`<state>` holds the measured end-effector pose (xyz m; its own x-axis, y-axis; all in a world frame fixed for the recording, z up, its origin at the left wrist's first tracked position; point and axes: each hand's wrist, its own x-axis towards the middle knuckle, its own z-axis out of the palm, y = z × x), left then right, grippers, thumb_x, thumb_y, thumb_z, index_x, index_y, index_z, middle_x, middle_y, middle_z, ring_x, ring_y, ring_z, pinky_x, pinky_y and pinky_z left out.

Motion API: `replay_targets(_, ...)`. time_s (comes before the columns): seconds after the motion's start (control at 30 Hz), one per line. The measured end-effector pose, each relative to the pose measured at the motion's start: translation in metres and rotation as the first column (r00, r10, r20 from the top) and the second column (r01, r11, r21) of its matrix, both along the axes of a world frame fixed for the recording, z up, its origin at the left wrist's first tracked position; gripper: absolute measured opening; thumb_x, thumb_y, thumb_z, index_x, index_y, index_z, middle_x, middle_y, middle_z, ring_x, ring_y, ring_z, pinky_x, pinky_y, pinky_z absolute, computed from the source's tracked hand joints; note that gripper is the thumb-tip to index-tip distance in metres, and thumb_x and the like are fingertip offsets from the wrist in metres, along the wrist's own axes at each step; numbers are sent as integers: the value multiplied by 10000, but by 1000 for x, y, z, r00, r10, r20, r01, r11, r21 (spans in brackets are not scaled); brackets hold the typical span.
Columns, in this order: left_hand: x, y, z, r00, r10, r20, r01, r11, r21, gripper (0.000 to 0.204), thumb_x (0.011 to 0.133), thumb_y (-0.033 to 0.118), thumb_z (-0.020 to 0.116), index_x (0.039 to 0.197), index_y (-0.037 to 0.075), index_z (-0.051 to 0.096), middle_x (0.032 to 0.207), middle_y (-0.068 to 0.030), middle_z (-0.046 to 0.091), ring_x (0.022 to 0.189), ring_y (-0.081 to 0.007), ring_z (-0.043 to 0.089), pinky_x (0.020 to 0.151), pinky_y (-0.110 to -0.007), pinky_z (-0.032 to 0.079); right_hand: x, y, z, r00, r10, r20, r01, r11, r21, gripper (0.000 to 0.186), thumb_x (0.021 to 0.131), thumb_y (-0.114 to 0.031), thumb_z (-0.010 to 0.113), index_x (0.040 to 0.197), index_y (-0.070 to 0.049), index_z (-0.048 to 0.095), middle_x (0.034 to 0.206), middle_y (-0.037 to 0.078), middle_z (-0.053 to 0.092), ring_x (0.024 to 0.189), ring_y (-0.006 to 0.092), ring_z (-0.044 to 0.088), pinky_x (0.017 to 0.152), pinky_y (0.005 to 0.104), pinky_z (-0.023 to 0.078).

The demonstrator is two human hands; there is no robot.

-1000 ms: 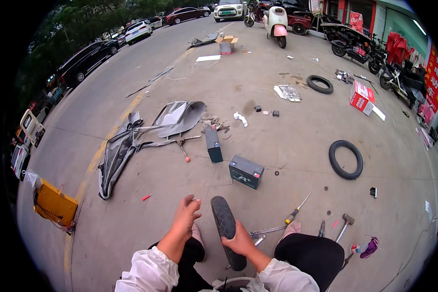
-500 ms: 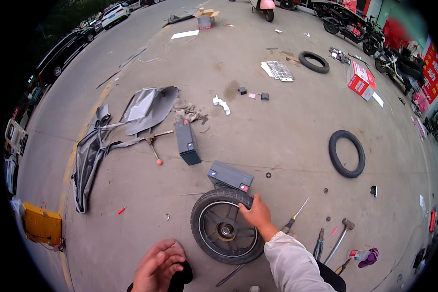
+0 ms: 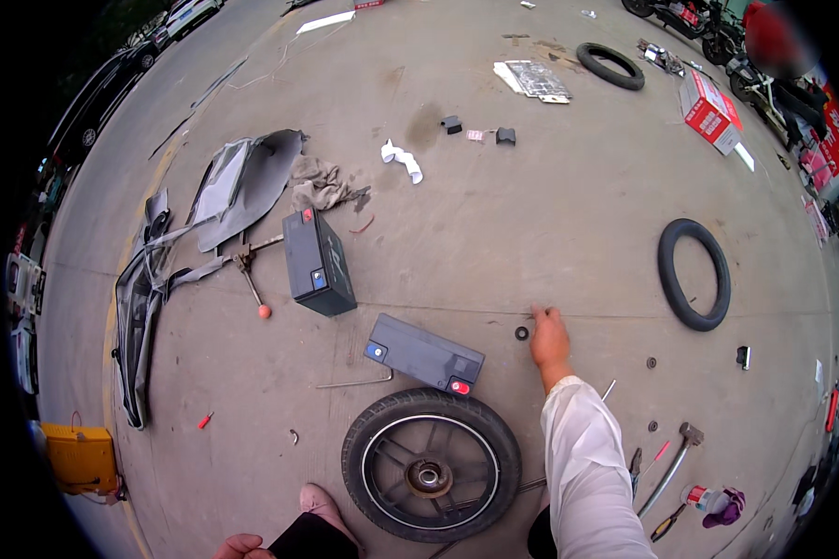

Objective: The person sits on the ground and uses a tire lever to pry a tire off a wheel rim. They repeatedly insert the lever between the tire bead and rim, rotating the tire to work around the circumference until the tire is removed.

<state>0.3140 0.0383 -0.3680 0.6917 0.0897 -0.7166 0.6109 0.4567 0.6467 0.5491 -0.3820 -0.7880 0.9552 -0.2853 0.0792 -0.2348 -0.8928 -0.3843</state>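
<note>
My right hand (image 3: 548, 337) reaches forward to the concrete ground, fingertips down beside a small black washer (image 3: 521, 333); whether it pinches anything I cannot tell. A small wheel with tyre (image 3: 431, 464) lies flat on the ground near my legs, no hand on it. Just beyond the wheel lies a flat dark battery (image 3: 424, 354). Only the knuckles of my left hand (image 3: 240, 546) show at the bottom edge, near my knee, too little to read its state.
A second upright battery (image 3: 318, 262) stands near grey scooter body panels (image 3: 216, 210). A loose tyre (image 3: 694, 273) lies to the right. Hand tools (image 3: 669, 464) and a spray can (image 3: 708, 500) lie at lower right. A yellow box (image 3: 79, 456) sits lower left. Parked scooters and cars stand far off.
The wheel, first held upright in both hands, now lies flat on the ground. My right hand left it and reached forward to the small washer. My left hand dropped to the bottom edge.
</note>
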Motion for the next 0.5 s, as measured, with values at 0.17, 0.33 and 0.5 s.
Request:
replay_targets(0.17,18,-1,-9,998,34,-48,-32,999,29,605,930,389,609,1363,-4,455,1080,-108,608,962,-202,603,834,-297,495,22,-20,-15,980,197,-19,-192,924,-330,120,829,-108,579,927,-88,644,986,112,562,948,306,575,788,428,503)
replay_targets(0.33,30,-2,-14,998,36,-60,-34,999,33,619,921,403,620,1360,-1,457,1059,-109,614,946,-199,607,826,-300,497,29,-26,-15,970,236,-51,-241,935,-259,147,784,-89,622,922,-40,605,967,150,581,949,348,578,793,455,492)
replay_targets(0.5,36,-3,-17,998,9,-60,-8,1000,9,614,920,397,622,1358,-2,459,1054,-117,616,937,-203,609,820,-301,499,32,18,-20,983,162,87,-175,969,173,224,776,-108,671,958,-20,574,940,194,591,918,393,605,789,485,497)
